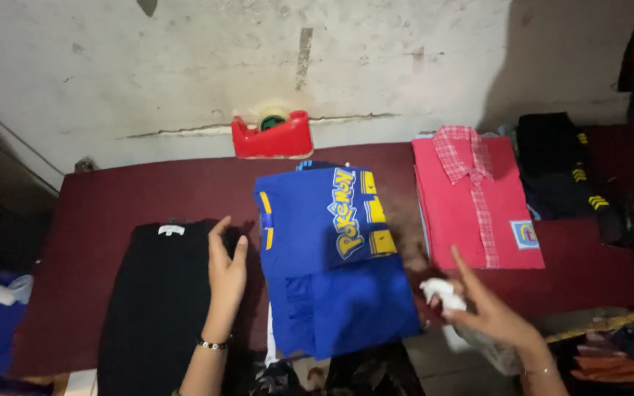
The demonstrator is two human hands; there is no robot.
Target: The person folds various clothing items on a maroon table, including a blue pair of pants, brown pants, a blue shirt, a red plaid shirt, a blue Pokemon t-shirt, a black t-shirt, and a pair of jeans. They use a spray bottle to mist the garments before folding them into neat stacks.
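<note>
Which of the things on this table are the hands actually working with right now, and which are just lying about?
In hand:
- left hand, open, on the black garment
- right hand, holding a small white wad
- folded blue shirt, between the hands

Lying about:
- red tape dispenser by the wall
- folded pink shirt with checked collar
- dark folded garment at far right

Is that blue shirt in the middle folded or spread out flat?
Folded. The blue shirt lies as a compact rectangle on the table, sleeves tucked away.
</note>
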